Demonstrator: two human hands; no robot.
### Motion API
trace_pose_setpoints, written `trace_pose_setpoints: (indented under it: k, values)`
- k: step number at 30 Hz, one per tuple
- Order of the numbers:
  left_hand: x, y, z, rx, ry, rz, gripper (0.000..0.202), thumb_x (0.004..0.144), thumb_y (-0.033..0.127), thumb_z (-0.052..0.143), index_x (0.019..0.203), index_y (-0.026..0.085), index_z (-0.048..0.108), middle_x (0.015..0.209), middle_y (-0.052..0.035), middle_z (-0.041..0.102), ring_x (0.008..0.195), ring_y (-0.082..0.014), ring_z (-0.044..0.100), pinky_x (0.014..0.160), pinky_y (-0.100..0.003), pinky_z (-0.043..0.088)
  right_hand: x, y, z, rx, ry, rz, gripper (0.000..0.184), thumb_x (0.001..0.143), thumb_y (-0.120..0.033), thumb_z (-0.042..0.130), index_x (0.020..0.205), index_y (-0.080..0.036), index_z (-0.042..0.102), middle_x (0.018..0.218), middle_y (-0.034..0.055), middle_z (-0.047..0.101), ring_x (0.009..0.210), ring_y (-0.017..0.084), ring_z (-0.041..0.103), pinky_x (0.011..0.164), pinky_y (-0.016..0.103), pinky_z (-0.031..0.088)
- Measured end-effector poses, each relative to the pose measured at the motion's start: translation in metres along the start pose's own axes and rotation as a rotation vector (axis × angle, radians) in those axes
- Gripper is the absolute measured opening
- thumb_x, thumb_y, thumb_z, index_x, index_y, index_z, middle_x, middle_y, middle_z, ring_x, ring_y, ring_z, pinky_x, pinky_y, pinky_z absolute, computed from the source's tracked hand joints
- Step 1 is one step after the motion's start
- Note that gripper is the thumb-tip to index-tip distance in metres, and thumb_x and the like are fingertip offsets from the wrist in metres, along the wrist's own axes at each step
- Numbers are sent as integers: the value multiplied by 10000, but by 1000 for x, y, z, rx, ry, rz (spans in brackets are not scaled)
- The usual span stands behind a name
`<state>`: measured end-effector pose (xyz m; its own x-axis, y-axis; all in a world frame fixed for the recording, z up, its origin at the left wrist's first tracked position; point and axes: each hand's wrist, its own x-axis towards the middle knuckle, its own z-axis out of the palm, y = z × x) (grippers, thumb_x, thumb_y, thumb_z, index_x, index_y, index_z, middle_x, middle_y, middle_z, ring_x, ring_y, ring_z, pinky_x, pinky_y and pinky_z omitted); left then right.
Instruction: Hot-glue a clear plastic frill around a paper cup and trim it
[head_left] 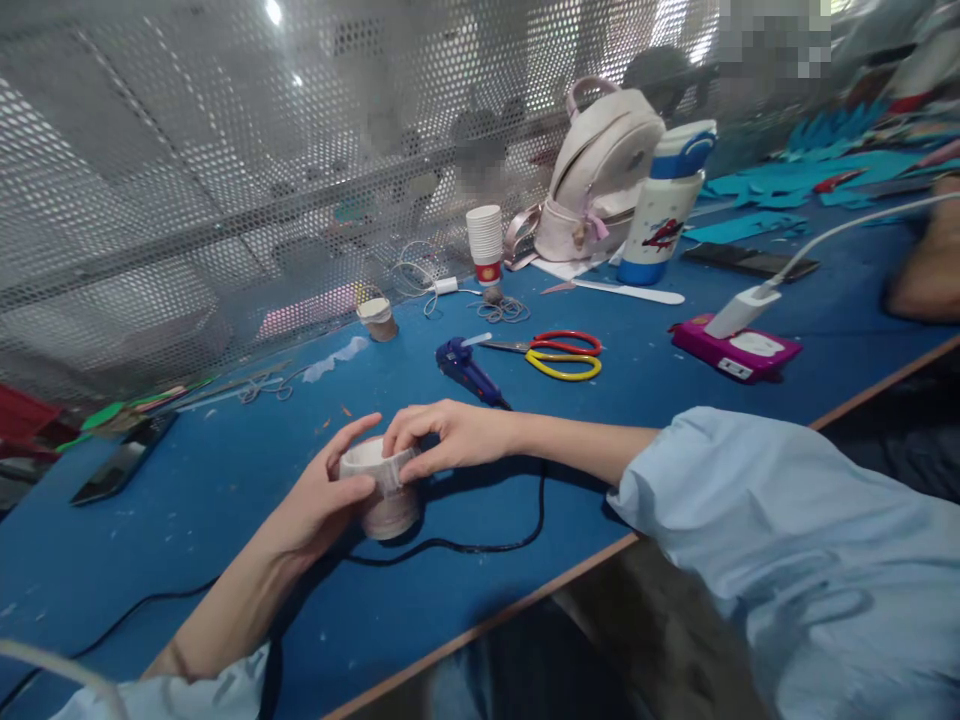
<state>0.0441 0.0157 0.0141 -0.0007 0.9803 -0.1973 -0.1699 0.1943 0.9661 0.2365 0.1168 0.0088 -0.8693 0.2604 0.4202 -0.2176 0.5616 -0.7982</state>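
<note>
A small upside-down paper cup (384, 500) stands on the blue table (225, 470) near the front edge. My left hand (326, 495) wraps around its left side, thumb and fingers closed on it. Fingers of my right hand (442, 435) pinch the cup's top rim from the right. A blue glue gun (465, 368) lies just behind my right hand, its black cord (480, 545) looping in front of the cup.
Red and yellow scissors (562, 355) lie mid-table. Behind them are a stack of paper cups (485, 243), a pink backpack (600, 175) and a white bottle (667, 205). A magenta box (739, 350) and another person's arm (926, 270) are at right. A phone (124, 460) lies left.
</note>
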Motion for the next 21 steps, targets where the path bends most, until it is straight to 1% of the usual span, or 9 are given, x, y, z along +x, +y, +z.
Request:
trace_pose_setpoints:
  k: [3,6,9,11,13,15,17,19,21]
  values:
    - [-2,3,-2,-13,6,23,668,482,398,892,1094,216,697,952,-72,721,768,-201,648,677,-284,496,-3,1,-5,-22,-1,11,74,812,-167,695,866,-144,650,1062,61,635,994,127,582,945,280,444]
    - [0,4,-4,30,54,72,465,606,475,807,982,210,738,990,-78,720,828,-215,642,706,-303,506,-5,2,-11,-80,18,-5,92,833,-169,670,915,-136,644,1133,88,616,1054,135,576,977,301,439]
    - [4,2,-10,186,71,172,325,698,443,750,937,223,753,1162,-90,689,1048,-260,617,861,-358,498,-6,3,-14,-144,13,-27,150,841,-173,660,983,-131,638,1214,120,591,1140,152,554,1023,334,422]
    - [7,1,-17,332,59,271,258,749,422,716,914,228,755,1316,-97,615,1242,-294,520,1001,-412,435,-6,3,-14,-183,11,-21,197,835,-178,668,1026,-138,633,1258,128,575,1187,157,537,1046,345,410]
    - [7,1,-23,473,49,371,237,787,428,679,891,227,751,1394,-104,554,1318,-314,457,1077,-462,369,-8,-2,-14,-229,30,-14,256,824,-187,680,1071,-147,625,1301,134,557,1232,164,515,1066,348,397]
    - [5,2,-28,600,48,449,236,812,438,646,876,233,745,1398,-104,549,1313,-319,468,1091,-485,356,-13,-14,-17,-276,68,-24,297,827,-199,672,1114,-142,616,1332,146,545,1264,172,496,1082,349,381]
    - [1,3,-29,708,47,518,225,834,437,613,852,250,736,1364,-91,578,1295,-309,492,1074,-471,387,-24,-33,-23,-306,104,-21,280,854,-209,630,1124,-136,619,1298,139,582,1224,168,531,1053,332,405]
    - [-4,5,-29,814,24,596,205,849,420,591,828,267,727,1334,-73,602,1277,-298,514,1048,-449,420,-40,-53,-33,-317,105,40,229,885,-216,576,1092,-143,641,1171,100,662,1079,148,613,955,290,465]
    - [-9,7,-27,920,-29,655,176,854,395,586,829,280,716,1326,-53,610,1271,-285,524,1056,-436,413,-59,-69,-48,-341,74,160,203,901,-241,548,1031,-142,669,1022,66,712,936,137,658,864,258,491]
